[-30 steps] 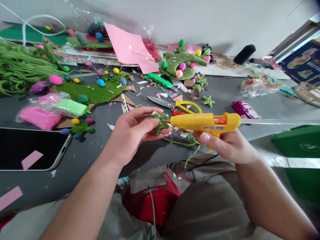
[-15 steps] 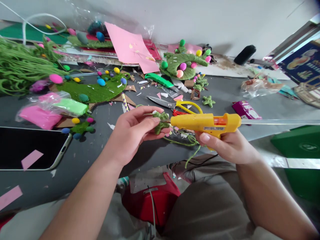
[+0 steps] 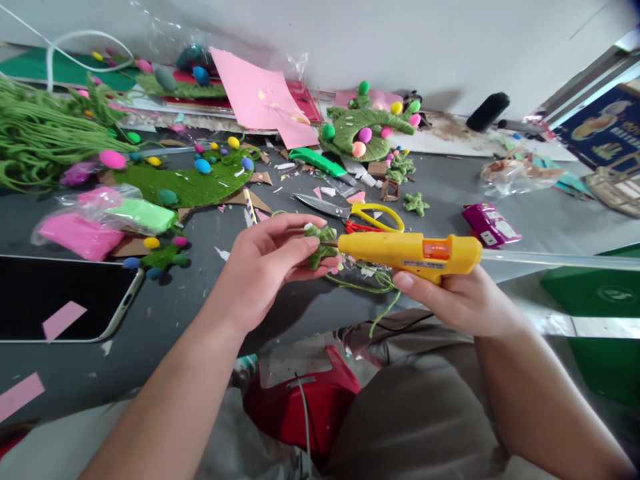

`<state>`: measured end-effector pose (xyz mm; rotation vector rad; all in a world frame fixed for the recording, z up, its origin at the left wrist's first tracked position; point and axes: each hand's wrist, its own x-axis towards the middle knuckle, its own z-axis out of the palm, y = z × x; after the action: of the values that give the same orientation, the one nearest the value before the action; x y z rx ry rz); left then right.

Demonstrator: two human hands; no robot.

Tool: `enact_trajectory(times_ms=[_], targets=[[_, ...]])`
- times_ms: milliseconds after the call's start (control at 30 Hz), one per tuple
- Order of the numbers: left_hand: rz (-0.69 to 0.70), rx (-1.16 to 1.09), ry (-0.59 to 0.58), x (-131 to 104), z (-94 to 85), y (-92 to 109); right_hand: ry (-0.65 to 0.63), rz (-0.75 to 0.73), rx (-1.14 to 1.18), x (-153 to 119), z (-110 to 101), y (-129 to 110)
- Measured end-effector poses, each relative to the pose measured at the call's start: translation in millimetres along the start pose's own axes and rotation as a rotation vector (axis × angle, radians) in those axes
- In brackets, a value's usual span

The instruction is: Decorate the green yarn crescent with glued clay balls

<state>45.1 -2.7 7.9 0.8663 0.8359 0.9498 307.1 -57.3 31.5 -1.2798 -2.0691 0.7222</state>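
Grey table [image 3: 175, 293] beneath, my left hand [image 3: 267, 267] pinches a green yarn piece [image 3: 321, 245] while my right hand [image 3: 467, 303] grips a yellow glue gun [image 3: 380, 249] pointed at it.

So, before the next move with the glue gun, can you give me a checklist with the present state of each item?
1. Green yarn piece held: ok, pinched in the left hand.
2. Yellow glue gun gripped: ok, in the right hand.
3. Nozzle aimed at the yarn piece: ok, its tip is right at it; actual contact, cannot tell.
4. Left thumb well clear of the nozzle: not ok, its tip looks very close.
5. Glue stick loaded: ok, it sticks out of the gun's back end.
6. Nozzle hot: cannot tell.
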Motion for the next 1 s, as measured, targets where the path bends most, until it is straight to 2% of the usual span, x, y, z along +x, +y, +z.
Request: enact_trajectory(times_ms=[133,267,433,567,667,867,933,1000], targets=[[0.002,-0.007,-0.005,0,-0.4,0,-0.003,-0.001,-0.038,0,0,-1],[0.003,-0.013,-0.008,1,-0.8,0,0.0,-0.075,-0.184,2,0,-4],[0.018,-0.003,-0.004,1,-1.7,-2,0.048,-0.24,-0.398,4,2,-20],[0.04,0.005,0.007,1,-1.8,-3,-0.026,-0.165,-0.441,5,4,-35],[0.034,0.0,0.01,1,-1.3,-3,-0.029,-0.134,-0.46,3,4,-41],[0.012,-0.018,0.025,1,0.8,0,0.094,-0.219,-0.328,-2,-2,-35],[0.014,-0.017,0.025,1,0.7,0,0.148,-0.153,-0.217,-5,-9,-28],[0.02,-0.015,0.03,1,0.0,0,0.212,-0.024,-0.074,-10,-19,-18]])
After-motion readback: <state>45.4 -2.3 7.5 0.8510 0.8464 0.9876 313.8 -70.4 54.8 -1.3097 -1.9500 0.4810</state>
